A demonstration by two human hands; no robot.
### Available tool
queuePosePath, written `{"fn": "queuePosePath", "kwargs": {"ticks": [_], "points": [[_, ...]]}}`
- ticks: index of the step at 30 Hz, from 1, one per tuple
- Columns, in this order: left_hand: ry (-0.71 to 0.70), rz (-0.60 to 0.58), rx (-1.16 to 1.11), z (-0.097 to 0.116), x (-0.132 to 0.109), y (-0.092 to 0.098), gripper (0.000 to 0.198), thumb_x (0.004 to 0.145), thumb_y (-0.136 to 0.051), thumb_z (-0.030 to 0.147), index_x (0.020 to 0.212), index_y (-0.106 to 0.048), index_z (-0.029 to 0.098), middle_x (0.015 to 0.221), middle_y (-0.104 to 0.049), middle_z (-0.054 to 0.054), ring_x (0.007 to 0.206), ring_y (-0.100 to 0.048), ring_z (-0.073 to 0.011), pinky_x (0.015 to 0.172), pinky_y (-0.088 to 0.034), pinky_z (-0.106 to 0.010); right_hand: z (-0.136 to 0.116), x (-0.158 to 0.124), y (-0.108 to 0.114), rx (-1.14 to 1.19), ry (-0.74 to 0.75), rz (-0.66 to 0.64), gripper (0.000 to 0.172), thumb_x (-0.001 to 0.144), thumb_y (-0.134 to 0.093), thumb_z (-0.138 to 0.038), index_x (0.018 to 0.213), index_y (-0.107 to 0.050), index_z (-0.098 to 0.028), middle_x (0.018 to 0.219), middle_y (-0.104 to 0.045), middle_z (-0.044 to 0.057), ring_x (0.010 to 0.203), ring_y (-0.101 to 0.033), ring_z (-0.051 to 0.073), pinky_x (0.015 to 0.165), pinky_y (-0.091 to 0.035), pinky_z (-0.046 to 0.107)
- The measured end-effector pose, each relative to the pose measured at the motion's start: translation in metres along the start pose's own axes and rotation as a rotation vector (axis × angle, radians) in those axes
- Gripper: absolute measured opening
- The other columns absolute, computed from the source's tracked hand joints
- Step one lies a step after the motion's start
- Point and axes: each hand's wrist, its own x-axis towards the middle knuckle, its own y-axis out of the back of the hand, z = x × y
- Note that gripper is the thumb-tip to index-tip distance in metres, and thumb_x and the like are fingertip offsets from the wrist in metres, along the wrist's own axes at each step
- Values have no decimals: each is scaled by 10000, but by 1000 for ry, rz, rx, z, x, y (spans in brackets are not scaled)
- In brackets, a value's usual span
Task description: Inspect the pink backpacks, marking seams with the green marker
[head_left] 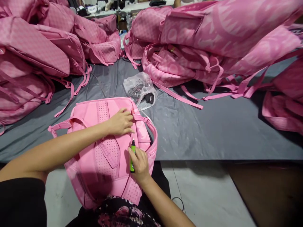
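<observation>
A pink backpack (87,151) lies back panel up, partly on the table's front edge and partly over my lap. Its perforated padding and shoulder straps face me. My left hand (121,122) rests on the upper right of the panel, its bent fingers gripping the fabric by the side seam. Held in my right hand (141,164) is a green marker (133,151) with a black collar and a pale tip pointing away from me. That tip is close to the seam, just below my left fingers; whether it touches the fabric, I cannot tell.
Behind the backpack, a clear plastic bag (139,89) with dark items lies on the grey-covered table (201,129). Pink checkered backpacks (40,50) are piled at left. More patterned pink backpacks (208,31) are stacked at right, straps trailing over the cloth.
</observation>
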Motion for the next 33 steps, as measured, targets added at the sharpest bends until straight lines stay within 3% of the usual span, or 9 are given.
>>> {"fn": "queuePosePath", "kwargs": {"ticks": [4, 6, 9, 14, 20, 22, 26, 30, 33], "points": [[131, 8, 95, -49, 0, 24, 526, 990, -409, 510, 859, -710, 99, 936, -608, -54, 1055, -468, -209, 1112, -187, -529, -2, -3, 7, 31, -21, -11, 618, 931, -428, -48, 1530, -323, -160, 1242, -575, 211, 1145, -561, 311, 833, -508, 445], [162, -13, 126, -58, -1, 35, 607, 992, -363, 543, 877, -687, 42, 963, -592, -64, 1094, -454, -217, 1117, -145, -567, -3, 0, 12, 66, -53, -8, 597, 939, -441, -57, 1519, -343, -161, 1204, -600, 197, 1106, -584, 296, 824, -515, 432], [107, -88, 116, -31, -3, 37, 566, 922, -464, 624, 873, -694, 109, 924, -624, -60, 1007, -514, -225, 1108, -206, -519, -4, 11, 19, 131, -123, 28, 541, 965, -457, -89, 1494, -378, -176, 1109, -648, 150, 1009, -626, 254, 808, -534, 405], [43, -131, -84, 23, 2, 13, 495, 905, -514, 607, 854, -689, 147, 841, -690, -76, 837, -552, -211, 947, -334, -425, 1, 21, 16, 160, -149, 108, 524, 959, -515, -79, 1457, -424, -216, 1048, -682, 104, 918, -661, 219, 790, -555, 370], [117, -72, 51, -42, -6, 26, 509, 929, -497, 549, 667, -668, 147, 613, -582, -8, 830, -493, -165, 1087, -257, -451, 6, 6, 14, 110, -121, 111, 517, 959, -554, -113, 1453, -435, -210, 1006, -693, 105, 871, -664, 225, 752, -555, 376], [169, -65, 103, -49, -13, 33, 503, 906, -528, 567, 686, -676, 140, 613, -564, -4, 868, -494, -179, 1122, -209, -508, 5, 9, 18, 135, -143, 106, 493, 968, -575, -155, 1443, -450, -197, 1064, -693, 118, 913, -673, 227, 785, -568, 380], [178, -109, 71, -3, -22, 29, 544, 803, -618, 674, 837, -708, 138, 795, -649, -64, 918, -512, -243, 1051, -309, -541, 5, 37, 28, 303, -339, 149, 327, 977, -591, -252, 1295, -581, -173, 1129, -690, 117, 964, -688, 224, 836, -585, 373], [226, -36, 8, 42, -25, 15, 496, 755, -713, 622, 888, -710, 144, 871, -650, -93, 976, -515, -281, 1061, -328, -542, 12, 76, 30, 469, -698, 189, 270, 951, -607, -405, 988, -656, -143, 813, -688, 45, 632, -640, 157, 605, -548, 296], [251, 41, -20, 52, -31, 8, 385, 793, -717, 541, 862, -696, 163, 879, -628, -75, 991, -513, -270, 1099, -308, -556, 20, 90, 26, 438, -748, 126, 337, 953, -574, -446, 825, -636, -141, 638, -624, 6, 541, -579, 140, 538, -475, 269]]}}
